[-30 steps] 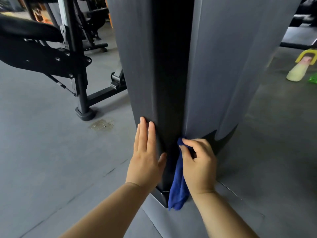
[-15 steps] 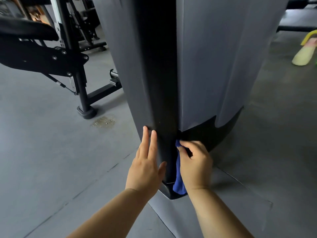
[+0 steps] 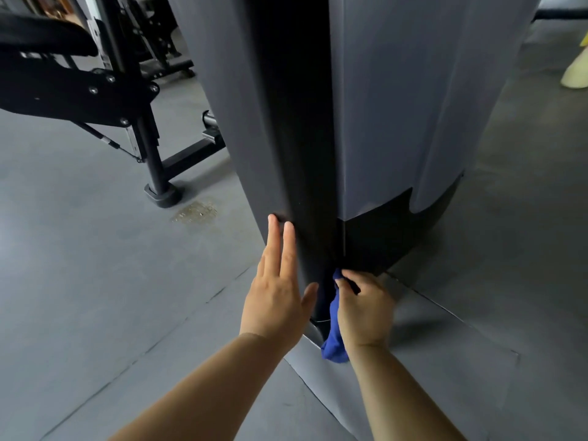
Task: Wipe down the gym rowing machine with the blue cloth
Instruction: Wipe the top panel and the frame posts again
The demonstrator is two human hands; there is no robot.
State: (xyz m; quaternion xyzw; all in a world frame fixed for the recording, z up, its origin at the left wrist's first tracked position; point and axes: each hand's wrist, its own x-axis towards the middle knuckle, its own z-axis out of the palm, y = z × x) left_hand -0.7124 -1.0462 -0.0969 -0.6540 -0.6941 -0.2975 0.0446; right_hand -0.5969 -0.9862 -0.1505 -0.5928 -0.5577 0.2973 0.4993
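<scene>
While left fingers lie flat on the machine, right fingers clutch blue cloth.

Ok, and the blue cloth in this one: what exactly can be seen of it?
The deep blue fabric cloth looks soft and is bunched up, mostly hidden behind the right hand, whose curled fingers grip it. A small fold pokes out above the thumb, against the black vertical edge of the grey rowing machine housing near its base. The loose lower end hangs below the wrist, over the grey floor mat; whether it touches the mat cannot be told.
</scene>
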